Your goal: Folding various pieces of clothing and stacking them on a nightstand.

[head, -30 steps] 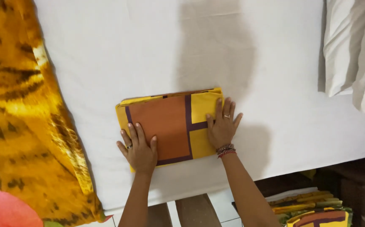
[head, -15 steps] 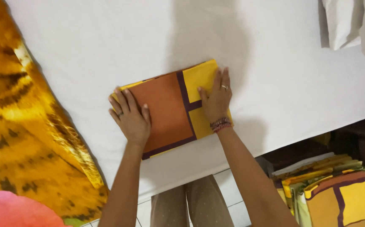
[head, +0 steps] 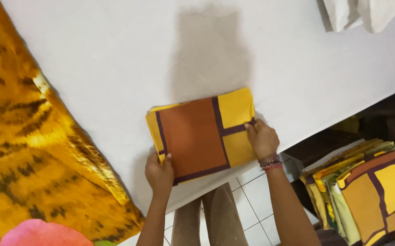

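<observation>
One head-worn camera only; no second view to compare. It looks steeply down from above the person onto the near edge of the white-covered table (head: 115,54), close in. Forearms enter from the bottom edge. Tiled floor (head: 256,218) shows below the table edge.

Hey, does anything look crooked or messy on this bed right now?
Only mildly: the folded yellow-and-orange cloth lies askew to the white sheet's edge, both hands gripping its near corners. The tiger-print blanket is rumpled. No spills or damage visible.
</observation>
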